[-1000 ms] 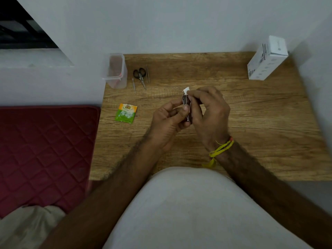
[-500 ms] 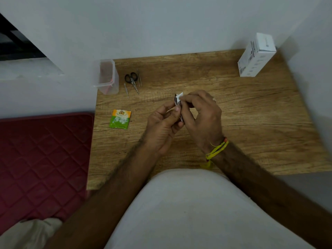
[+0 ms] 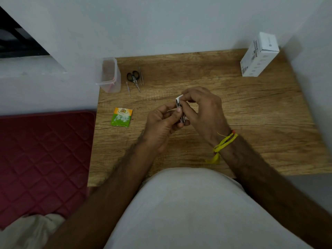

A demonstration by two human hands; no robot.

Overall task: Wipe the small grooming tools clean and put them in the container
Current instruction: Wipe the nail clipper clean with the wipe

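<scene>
My left hand [image 3: 162, 125] pinches a small metal grooming tool [image 3: 181, 115] upright over the middle of the wooden table. My right hand [image 3: 203, 109] pinches a small white wipe [image 3: 179, 98] against the tool's upper end. A clear plastic container [image 3: 109, 75] stands at the table's back left corner. Beside it lie small black-handled scissors [image 3: 134, 78], thin tweezers [image 3: 141, 76] and a slim metal pick [image 3: 128, 88].
A green and orange sachet [image 3: 122, 117] lies left of my hands. A white box [image 3: 258, 54] stands at the back right by the wall. A dark red quilted mat [image 3: 43, 155] is left of the wooden table [image 3: 251, 126]. Walls close off the back and right.
The view shifted a little; both hands stay together on the tool. The wipe has slid along the tool's upper end. Nothing on the table has moved.
</scene>
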